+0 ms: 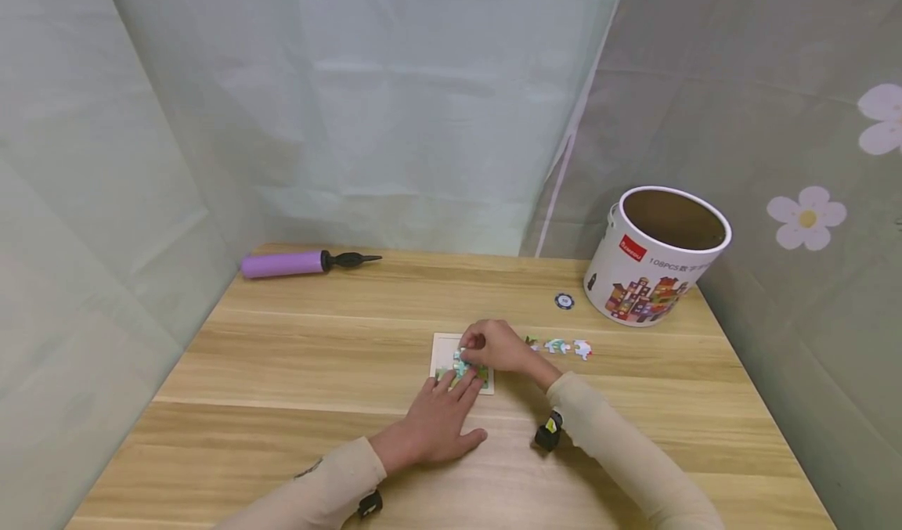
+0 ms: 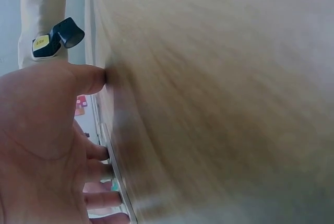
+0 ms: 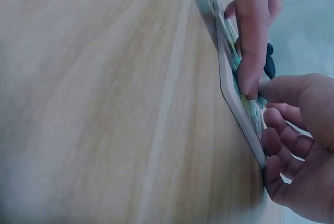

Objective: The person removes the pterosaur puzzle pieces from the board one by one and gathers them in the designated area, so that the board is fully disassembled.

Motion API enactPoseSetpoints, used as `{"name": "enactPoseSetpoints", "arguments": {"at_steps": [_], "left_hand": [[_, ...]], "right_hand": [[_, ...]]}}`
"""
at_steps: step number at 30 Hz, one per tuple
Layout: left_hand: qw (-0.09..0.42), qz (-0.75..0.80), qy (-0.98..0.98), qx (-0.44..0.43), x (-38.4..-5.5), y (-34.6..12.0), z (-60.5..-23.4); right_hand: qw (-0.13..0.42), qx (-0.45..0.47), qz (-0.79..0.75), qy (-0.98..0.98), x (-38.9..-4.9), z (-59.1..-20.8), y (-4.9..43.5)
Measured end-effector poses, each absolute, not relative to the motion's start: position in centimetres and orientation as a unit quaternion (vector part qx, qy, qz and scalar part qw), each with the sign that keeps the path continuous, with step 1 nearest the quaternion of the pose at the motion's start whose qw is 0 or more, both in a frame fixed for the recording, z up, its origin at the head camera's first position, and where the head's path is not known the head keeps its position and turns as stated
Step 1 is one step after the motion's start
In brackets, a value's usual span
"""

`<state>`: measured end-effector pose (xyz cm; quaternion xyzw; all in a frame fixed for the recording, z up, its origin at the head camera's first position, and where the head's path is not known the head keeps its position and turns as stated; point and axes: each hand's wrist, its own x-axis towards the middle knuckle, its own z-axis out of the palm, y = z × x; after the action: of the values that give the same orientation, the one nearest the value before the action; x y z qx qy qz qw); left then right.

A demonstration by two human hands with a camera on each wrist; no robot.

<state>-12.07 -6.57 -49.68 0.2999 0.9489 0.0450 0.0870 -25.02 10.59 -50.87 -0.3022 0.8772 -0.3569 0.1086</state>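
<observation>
A small square puzzle board [image 1: 444, 345] with a pale rim lies on the table, with coloured pieces along its near part. My left hand [image 1: 438, 427] lies palm down, its extended fingertips resting on the board's near side. Over the far right part of the board, my right hand [image 1: 496, 347] has curled fingers and pinches a teal-and-white puzzle piece [image 1: 460, 365] between thumb and forefinger. Those fingers partly cover the piece. In the right wrist view, the right thumb [image 3: 287, 89] meets a left fingertip above the board's edge [image 3: 242, 117].
Right of the board lie loose puzzle pieces [image 1: 557, 346], one partly behind the right wrist. Beyond them is a poker chip [image 1: 564, 301]. A white printed bucket [image 1: 651, 268] stands at the back right. A purple hand pump [image 1: 283, 264] lies at the back left.
</observation>
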Motion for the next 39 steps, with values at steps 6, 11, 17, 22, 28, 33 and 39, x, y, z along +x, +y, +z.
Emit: {"name": "enactPoseSetpoints", "arguments": {"at_steps": [6,11,17,22,28,33,39], "left_hand": [[0.078,0.036,0.948,0.306,-12.0,-6.7,-49.9],[0.077,0.040,0.945,0.314,-12.1,-6.7,-49.9],[0.078,0.041,0.944,0.318,-12.3,-6.6,-49.9],[0.075,0.034,0.947,0.311,-12.4,-6.6,-49.9],[0.080,0.036,0.945,0.316,-12.5,-6.8,-49.9],[0.052,0.035,0.943,0.328,-12.5,-6.9,-49.9],[0.010,0.025,0.940,0.339,-12.5,-7.1,-50.1]], "right_hand": [[0.098,-0.304,-0.369,0.873,-24.9,-50.8,10.7],[0.079,-0.299,-0.382,0.871,-24.9,-50.1,11.3],[0.046,-0.292,-0.399,0.868,-24.9,-48.5,13.3],[0.039,-0.268,-0.403,0.874,-24.4,-47.4,15.6],[0.029,-0.237,-0.394,0.887,-23.6,-47.1,18.6],[0.016,-0.226,-0.390,0.892,-23.0,-47.1,20.9],[0.010,-0.216,-0.396,0.892,-22.1,-47.4,23.3]]}}
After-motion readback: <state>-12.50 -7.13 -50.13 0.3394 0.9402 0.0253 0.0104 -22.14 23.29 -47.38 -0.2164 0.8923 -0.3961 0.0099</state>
